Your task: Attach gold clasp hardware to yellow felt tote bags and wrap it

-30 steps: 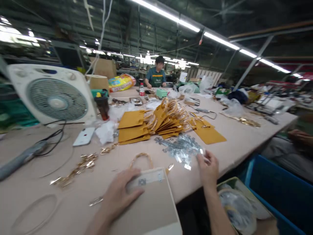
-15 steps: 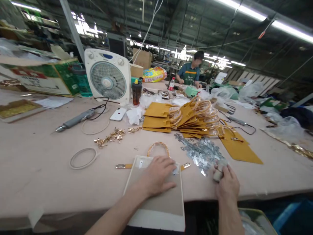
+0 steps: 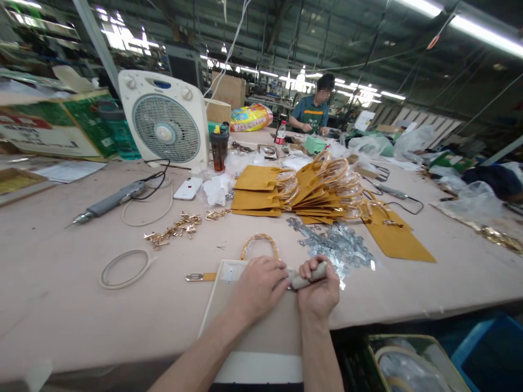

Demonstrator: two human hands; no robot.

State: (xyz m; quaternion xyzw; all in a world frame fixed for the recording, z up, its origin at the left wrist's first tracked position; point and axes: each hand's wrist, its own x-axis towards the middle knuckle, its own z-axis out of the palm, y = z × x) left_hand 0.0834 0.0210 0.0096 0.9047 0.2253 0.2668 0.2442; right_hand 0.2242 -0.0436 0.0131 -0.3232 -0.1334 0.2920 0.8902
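Note:
A beige bag panel (image 3: pixel 281 321) with a white border lies at the table's front edge, and an orange plastic-wrapped handle (image 3: pixel 260 237) sticks out behind it. My left hand (image 3: pixel 261 283) rests on the panel, fingers extended, tips beside a metal plate near its upper right corner. My right hand (image 3: pixel 321 291) is closed round a short, greyish, rounded tool (image 3: pixel 312 275), its end touching down at that plate. The tool's exact kind is unclear. An orange strap with a metal fitting (image 3: pixel 195 277) juts out left. Loose metal plates (image 3: pixel 339 242) are heaped beyond my right hand.
Orange bag pieces with handles (image 3: pixel 322 190) are stacked behind. Gold-coloured fittings (image 3: pixel 180 228), a tape ring (image 3: pixel 125 269), an electric screwdriver (image 3: pixel 110 204), a white phone (image 3: pixel 188 188) and a fan (image 3: pixel 165 120) occupy the left. A co-worker (image 3: pixel 312 111) is across the table.
My right hand has moved left from beside the metal plates to the panel's upper right corner, bringing the greyish tool. My left fingers have drawn closer together. The view has shifted slightly.

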